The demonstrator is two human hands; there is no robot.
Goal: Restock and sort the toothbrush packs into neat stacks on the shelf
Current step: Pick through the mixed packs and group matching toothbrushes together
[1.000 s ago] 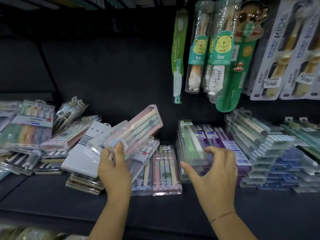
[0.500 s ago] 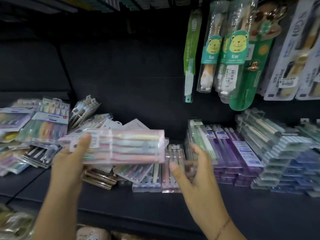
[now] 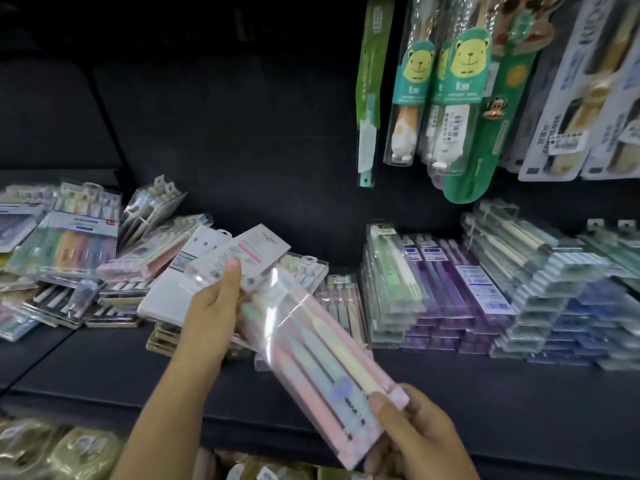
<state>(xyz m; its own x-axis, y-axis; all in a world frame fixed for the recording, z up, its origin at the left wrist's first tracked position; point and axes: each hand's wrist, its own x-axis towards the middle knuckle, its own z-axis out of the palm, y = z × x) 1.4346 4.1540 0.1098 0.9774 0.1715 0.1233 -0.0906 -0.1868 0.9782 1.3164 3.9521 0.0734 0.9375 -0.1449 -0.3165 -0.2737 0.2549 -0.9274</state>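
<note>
A clear pack of pastel toothbrushes with a pink backing (image 3: 311, 355) is held above the dark shelf (image 3: 485, 403), slanting from upper left to lower right. My left hand (image 3: 211, 313) grips its upper end, thumb on top. My right hand (image 3: 412, 434) pinches its lower end. Behind it, a messy heap of mixed packs (image 3: 104, 271) covers the shelf's left half, with a white pack (image 3: 183, 282) on top. A small pink pack (image 3: 341, 303) lies flat at centre. Neat stacks of green (image 3: 391, 289), purple (image 3: 457, 296) and blue packs (image 3: 561, 306) stand on the right.
Children's toothbrushes with bear labels (image 3: 436, 98) and larger kids' packs (image 3: 595, 98) hang from pegs at upper right. A lower shelf holds yellowish packets (image 3: 55, 452) at bottom left. The shelf's back wall is dark.
The pack swung from level to a diagonal, and my right hand, open before, now pinches its lower end. My left hand moved right with it, and the view shifted.
</note>
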